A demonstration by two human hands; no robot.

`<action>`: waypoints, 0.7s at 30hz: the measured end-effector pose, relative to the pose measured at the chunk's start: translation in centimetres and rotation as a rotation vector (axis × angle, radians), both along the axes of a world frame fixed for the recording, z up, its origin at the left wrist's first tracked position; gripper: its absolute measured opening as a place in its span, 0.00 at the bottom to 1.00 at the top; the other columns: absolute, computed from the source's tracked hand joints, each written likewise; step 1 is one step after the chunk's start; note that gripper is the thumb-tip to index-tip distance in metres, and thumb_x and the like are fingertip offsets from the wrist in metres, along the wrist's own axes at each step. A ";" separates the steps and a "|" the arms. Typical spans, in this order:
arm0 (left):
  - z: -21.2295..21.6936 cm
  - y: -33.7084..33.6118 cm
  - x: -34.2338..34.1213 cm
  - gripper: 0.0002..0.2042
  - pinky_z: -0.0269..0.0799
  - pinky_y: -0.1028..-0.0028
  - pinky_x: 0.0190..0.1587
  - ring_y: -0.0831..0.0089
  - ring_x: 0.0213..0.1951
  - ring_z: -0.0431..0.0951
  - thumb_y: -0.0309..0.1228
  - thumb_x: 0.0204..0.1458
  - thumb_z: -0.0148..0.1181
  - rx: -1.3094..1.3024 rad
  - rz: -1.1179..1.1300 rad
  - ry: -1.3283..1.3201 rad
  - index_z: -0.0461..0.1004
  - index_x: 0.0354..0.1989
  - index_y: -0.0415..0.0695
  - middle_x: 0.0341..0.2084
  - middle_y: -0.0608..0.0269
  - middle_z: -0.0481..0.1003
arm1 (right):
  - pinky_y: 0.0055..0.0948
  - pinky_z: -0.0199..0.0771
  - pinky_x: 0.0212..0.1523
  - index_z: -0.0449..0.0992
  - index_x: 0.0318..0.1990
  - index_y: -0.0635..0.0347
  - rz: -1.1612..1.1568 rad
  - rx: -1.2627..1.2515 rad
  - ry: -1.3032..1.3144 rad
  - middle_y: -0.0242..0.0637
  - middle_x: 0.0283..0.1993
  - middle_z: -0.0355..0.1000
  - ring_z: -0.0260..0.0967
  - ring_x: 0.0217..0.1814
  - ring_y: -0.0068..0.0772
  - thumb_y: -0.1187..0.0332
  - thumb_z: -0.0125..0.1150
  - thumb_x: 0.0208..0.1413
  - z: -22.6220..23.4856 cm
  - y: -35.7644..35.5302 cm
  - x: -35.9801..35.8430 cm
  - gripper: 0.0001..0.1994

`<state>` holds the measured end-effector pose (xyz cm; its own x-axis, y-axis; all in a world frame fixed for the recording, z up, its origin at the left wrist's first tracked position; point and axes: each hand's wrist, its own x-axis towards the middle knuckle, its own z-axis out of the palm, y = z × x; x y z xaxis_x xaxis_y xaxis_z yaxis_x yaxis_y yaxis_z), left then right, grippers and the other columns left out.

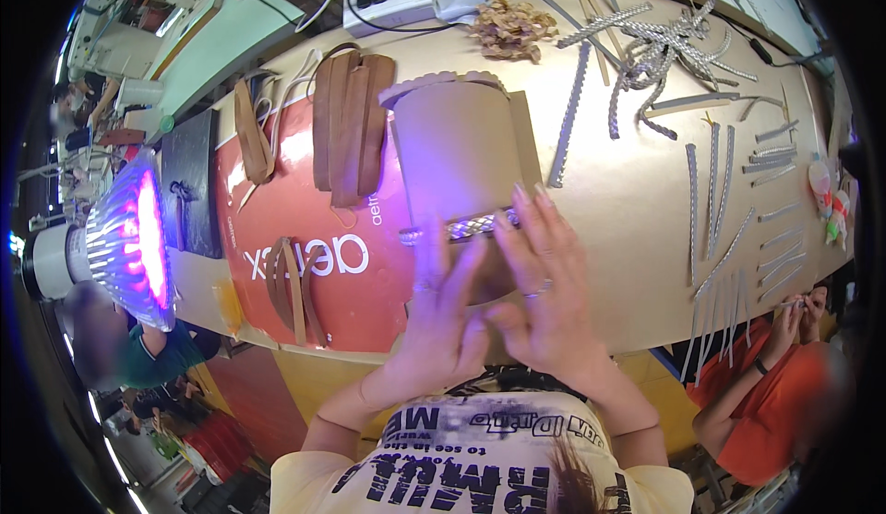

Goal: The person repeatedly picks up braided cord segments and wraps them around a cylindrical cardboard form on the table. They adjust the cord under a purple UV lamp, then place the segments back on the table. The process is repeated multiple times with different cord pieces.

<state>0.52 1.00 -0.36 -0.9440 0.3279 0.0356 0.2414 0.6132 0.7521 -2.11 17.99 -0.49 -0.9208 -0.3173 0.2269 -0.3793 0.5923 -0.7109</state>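
A silver braided strap (472, 227) runs crosswise over a tan panel (452, 154) with a scalloped far edge. My left hand (438, 302) lies on the strap's left part, its fingers stretched forward. From the right, my right hand (549, 292) rests its spread fingertips on the strap's other end. Neither hand is wrapped round anything. Between my thumbs a darker brown part shows below the strap, partly hidden by the hands.
Brown leather strips (351, 126) lie left of the panel on a red sheet (305, 219). A glowing lamp (134, 242) stands at the left. Silver braids (664, 48) and several thin grey strips are on the right. A power strip (389, 5) sits behind; a person in orange (766, 403) works at right.
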 end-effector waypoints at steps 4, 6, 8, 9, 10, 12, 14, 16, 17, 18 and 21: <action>-2.3 -1.7 0.6 0.35 0.34 0.45 0.69 0.39 0.72 0.30 0.44 0.62 0.44 0.044 0.114 0.015 0.41 0.72 0.37 0.70 0.30 0.34 | 0.55 0.45 0.70 0.61 0.68 0.51 0.090 0.186 -0.052 0.46 0.75 0.47 0.42 0.77 0.54 0.39 0.50 0.56 -1.1 -2.3 0.4 0.37; -3.7 -2.0 1.0 0.37 0.36 0.46 0.69 0.39 0.72 0.32 0.47 0.63 0.43 0.110 0.151 -0.035 0.41 0.72 0.36 0.70 0.30 0.34 | 0.57 0.45 0.70 0.61 0.68 0.52 0.116 0.158 -0.077 0.47 0.75 0.47 0.42 0.76 0.55 0.39 0.50 0.56 -2.0 -2.3 0.3 0.37; -5.1 -1.2 1.2 0.38 0.40 0.48 0.69 0.39 0.72 0.36 0.50 0.63 0.42 0.303 0.223 -0.033 0.40 0.72 0.35 0.70 0.31 0.34 | 0.58 0.44 0.70 0.61 0.67 0.54 0.111 0.039 -0.065 0.50 0.74 0.46 0.42 0.75 0.60 0.40 0.51 0.57 -2.9 -2.4 0.1 0.37; -5.4 -1.1 1.4 0.39 0.42 0.49 0.69 0.39 0.72 0.38 0.52 0.63 0.42 0.298 0.244 -0.014 0.40 0.71 0.34 0.70 0.31 0.35 | 0.59 0.44 0.70 0.61 0.67 0.55 0.103 -0.033 -0.065 0.52 0.74 0.46 0.42 0.75 0.63 0.40 0.51 0.57 -3.3 -2.5 0.2 0.37; -5.8 -0.9 1.5 0.40 0.44 0.50 0.69 0.39 0.71 0.40 0.53 0.63 0.42 0.293 0.264 0.003 0.39 0.71 0.33 0.70 0.32 0.36 | 0.59 0.43 0.70 0.61 0.67 0.56 0.094 -0.038 -0.065 0.54 0.74 0.46 0.41 0.75 0.65 0.40 0.52 0.57 -3.6 -2.6 0.3 0.37; -6.2 -0.9 1.6 0.42 0.47 0.52 0.68 0.40 0.71 0.44 0.55 0.61 0.43 0.294 0.310 0.005 0.38 0.71 0.32 0.70 0.33 0.38 | 0.60 0.42 0.70 0.59 0.68 0.59 0.062 -0.108 -0.064 0.57 0.74 0.45 0.40 0.74 0.69 0.41 0.53 0.57 -4.1 -3.0 0.6 0.38; -6.4 -0.9 1.7 0.45 0.48 0.54 0.68 0.42 0.71 0.47 0.57 0.60 0.45 0.306 0.356 -0.031 0.37 0.71 0.32 0.70 0.34 0.41 | 0.61 0.40 0.70 0.55 0.69 0.62 0.035 -0.145 -0.090 0.60 0.73 0.43 0.39 0.74 0.70 0.42 0.53 0.57 -4.5 -3.2 0.8 0.41; -6.7 -0.7 1.7 0.48 0.49 0.55 0.68 0.44 0.71 0.47 0.58 0.58 0.47 0.476 0.395 -0.137 0.36 0.71 0.31 0.70 0.34 0.42 | 0.61 0.38 0.70 0.50 0.70 0.64 0.012 -0.186 -0.102 0.62 0.73 0.42 0.38 0.74 0.70 0.41 0.54 0.57 -4.9 -3.4 1.1 0.43; -6.8 -0.6 1.7 0.49 0.49 0.56 0.68 0.45 0.71 0.48 0.59 0.57 0.48 0.558 0.421 -0.192 0.35 0.71 0.31 0.70 0.34 0.43 | 0.62 0.37 0.70 0.48 0.71 0.65 0.006 -0.201 -0.105 0.63 0.73 0.41 0.38 0.75 0.70 0.41 0.54 0.57 -5.2 -3.4 1.2 0.45; -6.9 -0.5 1.7 0.50 0.47 0.55 0.68 0.46 0.71 0.48 0.59 0.57 0.49 0.562 0.425 -0.184 0.35 0.71 0.31 0.70 0.35 0.43 | 0.62 0.36 0.70 0.45 0.71 0.66 0.000 -0.216 -0.106 0.63 0.74 0.40 0.38 0.75 0.69 0.41 0.55 0.56 -5.4 -3.4 1.3 0.47; -6.9 -0.5 1.7 0.51 0.40 0.51 0.70 0.46 0.71 0.46 0.58 0.55 0.52 0.540 0.423 -0.187 0.34 0.71 0.31 0.70 0.35 0.44 | 0.60 0.35 0.71 0.42 0.72 0.68 -0.070 -0.213 -0.151 0.62 0.74 0.40 0.38 0.76 0.66 0.37 0.57 0.53 -5.9 -3.5 1.8 0.52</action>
